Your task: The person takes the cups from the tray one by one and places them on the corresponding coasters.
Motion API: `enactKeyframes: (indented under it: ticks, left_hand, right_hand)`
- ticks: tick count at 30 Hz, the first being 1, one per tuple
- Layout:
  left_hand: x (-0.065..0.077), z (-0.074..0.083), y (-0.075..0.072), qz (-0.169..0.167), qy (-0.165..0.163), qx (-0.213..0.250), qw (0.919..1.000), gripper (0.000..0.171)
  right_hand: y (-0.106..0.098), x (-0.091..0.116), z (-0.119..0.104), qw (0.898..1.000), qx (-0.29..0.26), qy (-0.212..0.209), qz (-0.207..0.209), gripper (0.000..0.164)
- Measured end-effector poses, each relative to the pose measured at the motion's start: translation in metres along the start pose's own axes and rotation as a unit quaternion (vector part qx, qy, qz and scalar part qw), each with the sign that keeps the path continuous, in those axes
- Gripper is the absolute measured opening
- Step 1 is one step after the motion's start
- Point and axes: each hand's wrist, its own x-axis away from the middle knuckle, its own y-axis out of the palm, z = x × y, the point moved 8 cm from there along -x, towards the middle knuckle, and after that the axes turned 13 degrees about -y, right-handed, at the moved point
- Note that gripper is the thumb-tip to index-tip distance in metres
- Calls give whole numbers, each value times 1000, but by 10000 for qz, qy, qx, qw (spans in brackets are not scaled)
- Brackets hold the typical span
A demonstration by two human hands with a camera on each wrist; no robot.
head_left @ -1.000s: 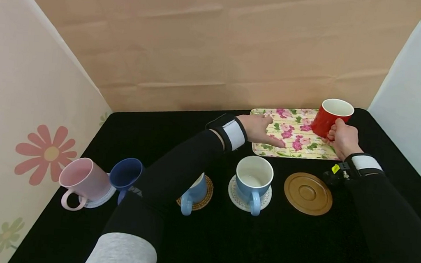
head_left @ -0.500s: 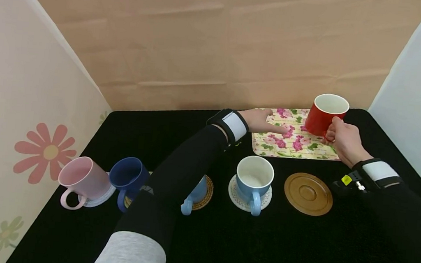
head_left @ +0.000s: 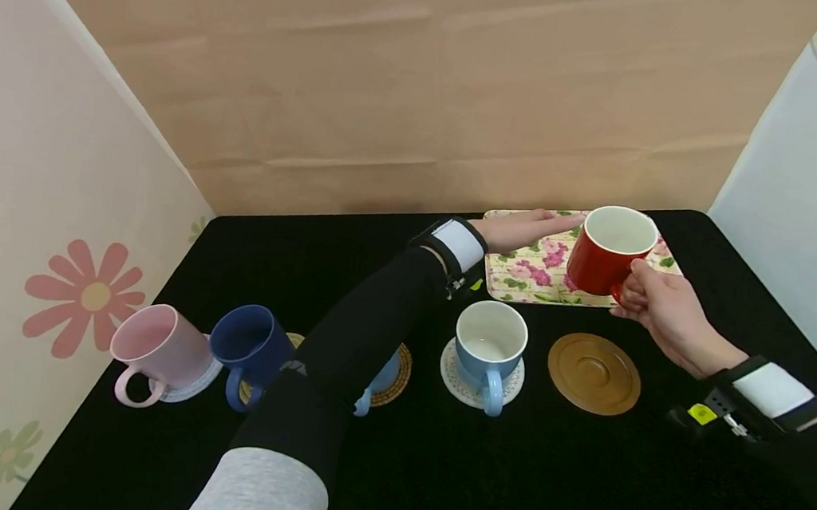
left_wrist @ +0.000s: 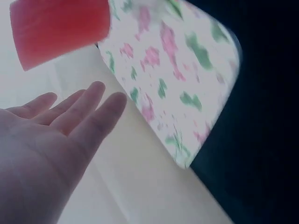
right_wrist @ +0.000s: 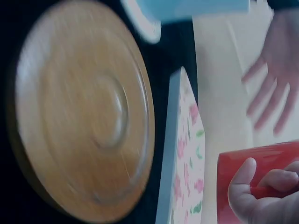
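My right hand (head_left: 670, 312) grips the handle of a red mug (head_left: 606, 258) with a white inside. The mug is upright and raised over the front right part of a floral tray (head_left: 522, 276). In the right wrist view, thumb and fingers curl round the mug's handle. My left hand (head_left: 518, 230) reaches over the tray's back left, fingers stretched out straight and holding nothing. The left wrist view shows a gap between its fingertips and the mug (left_wrist: 63, 32). In front of the tray lies a round wooden coaster (head_left: 594, 374), its top bare.
A light blue mug (head_left: 491, 349) stands on a white coaster left of the wooden one. My left sleeve partly hides another light blue mug (head_left: 386, 375) on a woven coaster (head_left: 398, 382). Further left stand a dark blue mug (head_left: 246, 342) and a pink mug (head_left: 164, 344) on coasters.
The red mug has been lifted off the tray's right side and carried left and toward me in my right hand. My left hand has straightened its fingers and shifted slightly right.
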Motion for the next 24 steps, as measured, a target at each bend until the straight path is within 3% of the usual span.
enactKeyframes:
  ticks: [5, 13, 19, 24]
  left_hand:
    - [-2, 5, 7, -227, 145, 498, 9984, 54]
    - [0, 0, 11, -252, -380, 710, 9964, 61]
    - [5, 0, 18, -347, -593, 925, 9933, 66]
    - [6, 6, 26, -463, -578, 985, 9924, 67]
  right_hand:
    - [19, 11, -1, 9996, 36, -167, -225, 45]
    - [36, 27, -2, 9996, 174, 14, -213, 46]
    - [40, 37, -5, 9998, 172, 87, -21, 47]
    - [38, 45, -5, 9997, 232, 110, 46, 47]
